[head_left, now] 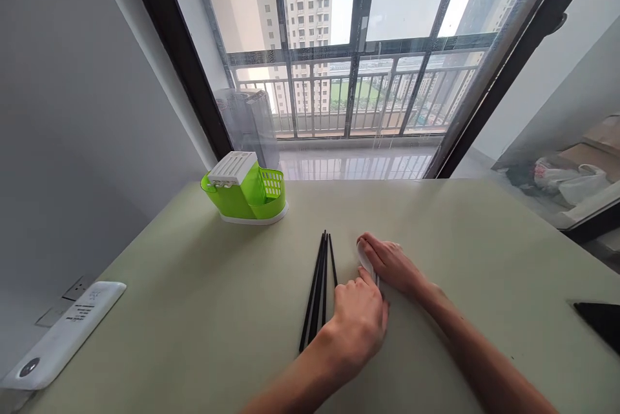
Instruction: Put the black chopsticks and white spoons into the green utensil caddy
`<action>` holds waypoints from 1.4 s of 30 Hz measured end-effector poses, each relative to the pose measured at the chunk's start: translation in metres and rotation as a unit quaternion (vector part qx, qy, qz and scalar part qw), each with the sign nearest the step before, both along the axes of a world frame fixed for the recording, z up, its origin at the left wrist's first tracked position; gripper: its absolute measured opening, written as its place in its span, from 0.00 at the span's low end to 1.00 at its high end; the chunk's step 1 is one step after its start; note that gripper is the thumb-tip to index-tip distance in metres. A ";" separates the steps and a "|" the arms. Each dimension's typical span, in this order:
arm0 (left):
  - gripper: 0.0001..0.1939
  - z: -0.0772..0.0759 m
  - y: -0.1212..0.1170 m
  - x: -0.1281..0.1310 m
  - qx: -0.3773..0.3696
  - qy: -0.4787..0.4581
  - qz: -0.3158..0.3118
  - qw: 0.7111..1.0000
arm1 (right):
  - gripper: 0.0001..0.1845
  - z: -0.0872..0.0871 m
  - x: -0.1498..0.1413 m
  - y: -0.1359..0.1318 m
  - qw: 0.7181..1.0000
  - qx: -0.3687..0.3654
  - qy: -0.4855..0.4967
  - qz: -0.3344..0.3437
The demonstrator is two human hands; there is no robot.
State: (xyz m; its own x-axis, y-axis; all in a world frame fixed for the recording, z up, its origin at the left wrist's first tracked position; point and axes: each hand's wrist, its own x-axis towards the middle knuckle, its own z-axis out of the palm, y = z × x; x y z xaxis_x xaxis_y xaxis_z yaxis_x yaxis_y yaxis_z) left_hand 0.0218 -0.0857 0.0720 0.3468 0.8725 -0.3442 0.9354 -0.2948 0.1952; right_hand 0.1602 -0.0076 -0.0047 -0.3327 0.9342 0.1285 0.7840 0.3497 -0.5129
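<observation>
Between my two hands lies a white spoon (365,259), its bowl towards the window and its handle mostly covered. My right hand (385,262) curls around the bowl end from the right. Closer to me, my left hand (357,310) has its fingers closed on the handle part; whether more than one spoon is there I cannot tell. Several black chopsticks (317,285) lie on the table just left of my left hand, roughly side by side, their thin tips pointing away. My left wrist covers part of their near ends.
A green utensil caddy (237,199) with a white slotted top stands at the back left of the pale table (203,323). A white power strip (68,336) is at the left edge. Something black (600,320) lies at the right edge. Behind the table is a glass door.
</observation>
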 end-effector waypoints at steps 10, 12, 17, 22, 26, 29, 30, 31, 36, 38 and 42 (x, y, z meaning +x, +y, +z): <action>0.31 0.002 -0.012 -0.009 -0.020 -0.017 0.023 0.999 | 0.17 -0.003 -0.002 -0.002 0.998 0.027 -0.059 0.021; 0.32 0.004 -0.012 -0.014 -0.029 -0.028 0.019 0.999 | 0.17 -0.003 -0.003 -0.002 0.997 0.032 -0.063 0.022; 0.34 0.021 0.018 -0.051 0.094 -0.049 0.046 0.993 | 0.17 -0.005 -0.002 -0.001 0.996 0.036 -0.069 0.034; 0.24 0.059 0.092 -0.133 0.403 -0.082 0.147 0.900 | 0.18 -0.006 -0.002 0.000 0.996 0.038 -0.063 0.040; 0.29 0.075 0.139 -0.199 0.518 -0.053 0.209 0.828 | 0.19 -0.004 -0.002 -0.001 0.997 0.040 -0.050 0.042; 0.29 0.071 0.156 -0.228 0.496 -0.034 0.180 0.849 | 0.20 -0.002 -0.003 -0.002 0.998 0.041 -0.037 0.043; 0.29 0.069 0.159 -0.233 0.482 -0.030 0.168 0.859 | 0.21 -0.002 -0.003 -0.002 0.998 0.041 -0.033 0.043; 0.30 0.067 0.161 -0.236 0.471 -0.027 0.160 0.867 | 0.21 -0.001 -0.003 -0.002 0.998 0.041 -0.029 0.042; 0.31 0.070 0.163 -0.228 0.444 -0.025 0.163 0.881 | 0.21 -0.002 -0.003 -0.003 0.999 0.035 -0.006 0.035; 0.31 0.076 0.162 -0.216 0.425 -0.026 0.152 0.892 | 0.22 -0.003 -0.002 -0.002 0.999 0.031 0.005 0.030; 0.30 0.085 0.155 -0.179 0.392 -0.017 0.122 0.912 | 0.22 -0.004 -0.001 -0.002 0.999 0.019 0.038 0.024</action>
State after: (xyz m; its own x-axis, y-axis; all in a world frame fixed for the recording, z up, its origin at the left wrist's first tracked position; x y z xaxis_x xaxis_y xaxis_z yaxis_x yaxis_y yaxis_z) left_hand -0.1575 0.0693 0.1575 0.1088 0.8982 0.4259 0.9891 -0.1407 0.0440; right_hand 0.1593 -0.0093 -0.0085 -0.3639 0.9116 0.1910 0.7250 0.4060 -0.5564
